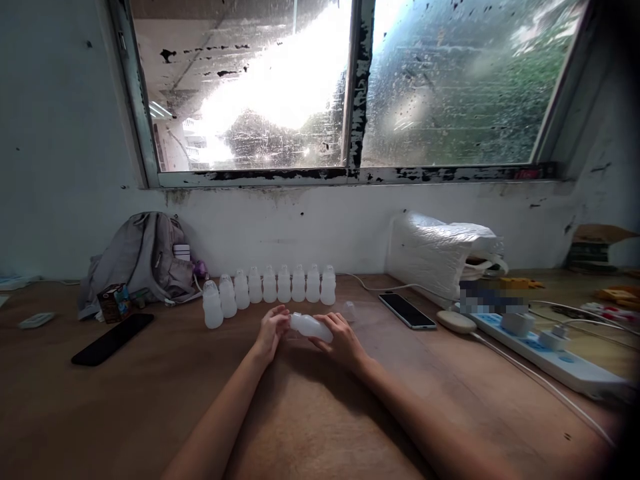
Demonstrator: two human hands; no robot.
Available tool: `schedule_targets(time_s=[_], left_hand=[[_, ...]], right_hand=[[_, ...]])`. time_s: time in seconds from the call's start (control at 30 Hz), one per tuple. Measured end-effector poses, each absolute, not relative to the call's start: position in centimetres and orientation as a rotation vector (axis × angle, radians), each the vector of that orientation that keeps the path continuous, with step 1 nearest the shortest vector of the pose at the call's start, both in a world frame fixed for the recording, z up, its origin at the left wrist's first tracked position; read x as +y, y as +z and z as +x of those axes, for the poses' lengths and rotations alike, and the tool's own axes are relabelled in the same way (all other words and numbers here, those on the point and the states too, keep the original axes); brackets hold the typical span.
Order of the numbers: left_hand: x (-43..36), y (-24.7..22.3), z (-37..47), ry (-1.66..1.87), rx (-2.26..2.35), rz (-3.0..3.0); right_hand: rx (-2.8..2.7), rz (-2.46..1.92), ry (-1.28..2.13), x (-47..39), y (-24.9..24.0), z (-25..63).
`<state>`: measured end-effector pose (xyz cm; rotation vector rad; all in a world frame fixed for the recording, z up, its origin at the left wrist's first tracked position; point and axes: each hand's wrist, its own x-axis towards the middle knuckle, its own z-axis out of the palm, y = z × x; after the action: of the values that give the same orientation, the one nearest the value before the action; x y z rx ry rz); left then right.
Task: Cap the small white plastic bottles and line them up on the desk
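Note:
A small frosted white plastic bottle lies almost sideways in the air just above the table, its neck pointing left. My right hand is wrapped around the bottle's body from the right. At the neck end, the closed fingers of my left hand meet the bottle; whether a separate small part sits between them is too small to tell. Beyond my hands, several matching bottles stand upright in a curved row, with clear caps on top. A loose clear cap rests on the table right of the held bottle.
A grey backpack, a small brown carton and a black phone are at left. To the right are another phone, a silvery padded bag, a beige oval device and a white power strip with cables.

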<state>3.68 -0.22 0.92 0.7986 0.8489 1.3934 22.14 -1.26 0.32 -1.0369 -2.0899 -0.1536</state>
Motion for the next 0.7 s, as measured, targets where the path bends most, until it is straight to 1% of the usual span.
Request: schedule_targets(time_s=[0.13,0.23,0.33,0.43,0.53,0.7], left_hand=[[-1.1,1.5,4.6,1.220,0.852,0.700],[-1.6,1.5,5.8,1.332,0.807,0.648],[-1.9,1.3,6.6,1.508,0.822,0.638],[-1.9,1.3,6.8,1.549,0.830,0.670],[-2.1,1.6,6.7,1.588,0.809,0.735],[-3.1,2.6,6.8,1.639,0.795,0.840]], right_hand=[[-2.090,-1.030,-0.116,-1.8,0.5,21.7],[-2.103,-0.994,0.062,-2.6,0.6,21.0],[-2.023,-1.008,0.429,-3.3,0.7,20.0],[-1.797,-1.109,0.961,-3.6,0.8,19.3],[-1.524,-1.043,1.436,-3.7,0.9,18.9],[-1.212,-0.876,1.779,-4.2,1.1,18.6]])
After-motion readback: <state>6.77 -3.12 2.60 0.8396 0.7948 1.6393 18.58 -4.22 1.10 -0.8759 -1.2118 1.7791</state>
